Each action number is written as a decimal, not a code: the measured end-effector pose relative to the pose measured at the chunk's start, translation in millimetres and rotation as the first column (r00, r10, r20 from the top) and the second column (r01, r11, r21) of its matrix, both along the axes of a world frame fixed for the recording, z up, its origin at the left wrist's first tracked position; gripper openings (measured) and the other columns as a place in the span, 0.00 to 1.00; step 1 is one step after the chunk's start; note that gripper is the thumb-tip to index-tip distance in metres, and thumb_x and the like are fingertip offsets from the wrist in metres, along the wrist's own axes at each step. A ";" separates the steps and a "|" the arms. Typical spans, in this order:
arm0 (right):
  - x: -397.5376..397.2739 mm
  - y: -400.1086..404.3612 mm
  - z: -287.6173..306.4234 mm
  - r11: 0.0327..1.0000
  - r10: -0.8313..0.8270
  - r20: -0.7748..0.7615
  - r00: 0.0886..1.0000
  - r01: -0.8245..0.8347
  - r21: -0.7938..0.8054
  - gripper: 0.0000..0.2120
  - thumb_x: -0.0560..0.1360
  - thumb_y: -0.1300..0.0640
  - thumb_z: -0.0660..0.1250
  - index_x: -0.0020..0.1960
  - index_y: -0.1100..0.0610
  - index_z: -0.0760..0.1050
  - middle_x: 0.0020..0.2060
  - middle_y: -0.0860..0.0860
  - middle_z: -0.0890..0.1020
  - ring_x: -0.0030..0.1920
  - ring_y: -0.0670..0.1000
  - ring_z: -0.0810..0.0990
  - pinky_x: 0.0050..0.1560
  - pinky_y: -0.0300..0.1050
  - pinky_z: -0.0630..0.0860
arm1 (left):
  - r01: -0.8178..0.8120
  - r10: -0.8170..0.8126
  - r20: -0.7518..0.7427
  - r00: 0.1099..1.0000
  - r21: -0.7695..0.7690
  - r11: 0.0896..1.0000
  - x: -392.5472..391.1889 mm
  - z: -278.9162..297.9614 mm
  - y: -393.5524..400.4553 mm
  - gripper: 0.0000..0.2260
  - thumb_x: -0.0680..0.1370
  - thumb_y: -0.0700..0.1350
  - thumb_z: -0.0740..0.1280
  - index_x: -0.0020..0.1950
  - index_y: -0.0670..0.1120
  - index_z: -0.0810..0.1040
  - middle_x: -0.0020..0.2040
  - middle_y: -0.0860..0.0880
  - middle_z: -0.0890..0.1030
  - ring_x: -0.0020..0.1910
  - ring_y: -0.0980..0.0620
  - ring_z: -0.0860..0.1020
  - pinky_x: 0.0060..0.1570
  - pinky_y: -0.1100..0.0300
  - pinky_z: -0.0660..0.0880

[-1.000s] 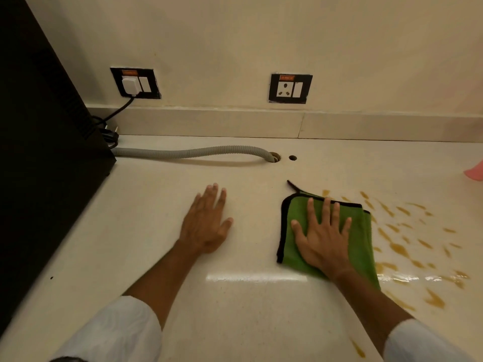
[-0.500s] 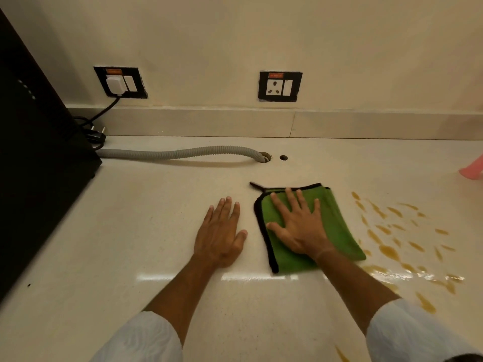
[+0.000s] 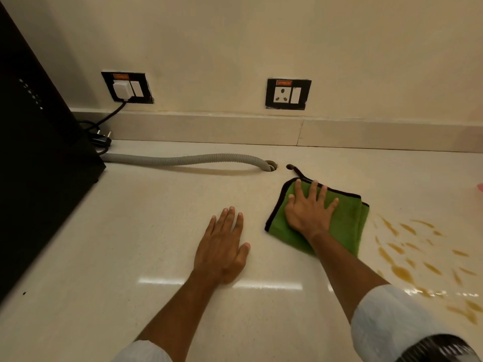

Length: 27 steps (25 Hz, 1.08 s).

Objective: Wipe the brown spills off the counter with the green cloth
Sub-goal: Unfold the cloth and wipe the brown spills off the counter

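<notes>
Here, folded black-edged green cloth (image 3: 347, 226).

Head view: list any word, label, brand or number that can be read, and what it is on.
No text can be read.
Left socket plate: orange strip on top, too blurred to read.
Right socket plate: the same orange strip, also unreadable.
Black appliance, green cloth, grey hose: no print visible.

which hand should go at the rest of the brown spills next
Right. The right hand already presses flat on the green cloth, and the brown spills lie just to the cloth's right. The left hand rests bare on the counter, farther from them.
</notes>
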State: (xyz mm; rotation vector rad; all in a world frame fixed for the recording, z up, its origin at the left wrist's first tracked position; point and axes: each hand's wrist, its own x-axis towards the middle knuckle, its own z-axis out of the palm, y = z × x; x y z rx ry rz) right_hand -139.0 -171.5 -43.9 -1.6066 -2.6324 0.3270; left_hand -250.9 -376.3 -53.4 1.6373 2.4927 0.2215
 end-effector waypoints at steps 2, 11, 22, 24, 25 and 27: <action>-14.6 5.7 0.0 0.993 0.120 0.041 0.992 -0.120 0.001 0.30 0.79 0.38 0.42 0.79 0.45 0.43 0.80 0.56 0.45 0.78 0.62 0.41 0.73 0.72 0.40 | 0.006 -0.006 -0.009 1.000 0.001 1.000 -1.7 -1.2 0.9 0.34 0.74 0.60 0.40 0.77 0.48 0.38 0.79 0.46 0.39 0.78 0.50 0.38 0.77 0.49 0.42; 64.9 -65.0 -6.0 0.930 0.356 0.060 0.932 -0.360 0.079 0.31 0.77 0.33 0.40 0.78 0.40 0.42 0.80 0.50 0.44 0.79 0.53 0.40 0.76 0.63 0.38 | 0.006 -0.006 -0.006 1.000 -0.007 1.000 -2.1 0.0 1.3 0.35 0.73 0.61 0.40 0.78 0.48 0.41 0.80 0.45 0.42 0.78 0.50 0.40 0.77 0.51 0.41; 124.6 -161.0 1.2 0.870 0.490 0.003 0.872 -0.490 0.054 0.31 0.78 0.33 0.40 0.78 0.42 0.41 0.79 0.50 0.41 0.78 0.51 0.35 0.77 0.60 0.41 | 0.027 -0.027 0.004 1.000 -0.007 1.000 -1.7 2.8 -2.4 0.32 0.77 0.58 0.46 0.78 0.46 0.43 0.80 0.44 0.43 0.78 0.48 0.41 0.77 0.50 0.41; 159.8 -172.6 -0.1 0.891 0.448 0.046 0.893 -0.450 0.058 0.31 0.77 0.32 0.38 0.78 0.41 0.39 0.79 0.49 0.39 0.78 0.49 0.33 0.77 0.58 0.39 | 0.026 -0.026 0.009 1.000 0.003 1.000 -2.6 1.6 -2.5 0.31 0.80 0.56 0.49 0.78 0.46 0.42 0.80 0.44 0.43 0.78 0.48 0.41 0.77 0.50 0.41; 168.5 -168.2 -0.8 0.920 0.385 0.064 0.921 -0.388 0.055 0.31 0.77 0.32 0.37 0.77 0.41 0.38 0.79 0.49 0.38 0.77 0.49 0.33 0.77 0.58 0.38 | 0.027 -0.027 0.013 1.000 0.005 1.000 -3.0 0.1 -2.5 0.31 0.80 0.56 0.50 0.78 0.46 0.42 0.80 0.44 0.42 0.78 0.48 0.41 0.77 0.50 0.40; 159.5 -149.0 -4.2 0.975 0.211 0.068 0.975 -0.215 0.064 0.32 0.77 0.33 0.35 0.78 0.43 0.38 0.79 0.51 0.39 0.78 0.51 0.34 0.77 0.59 0.38 | 0.029 -0.029 0.006 1.000 0.008 1.000 -2.8 -2.2 -2.0 0.31 0.79 0.57 0.49 0.78 0.46 0.42 0.80 0.44 0.42 0.78 0.48 0.41 0.77 0.50 0.41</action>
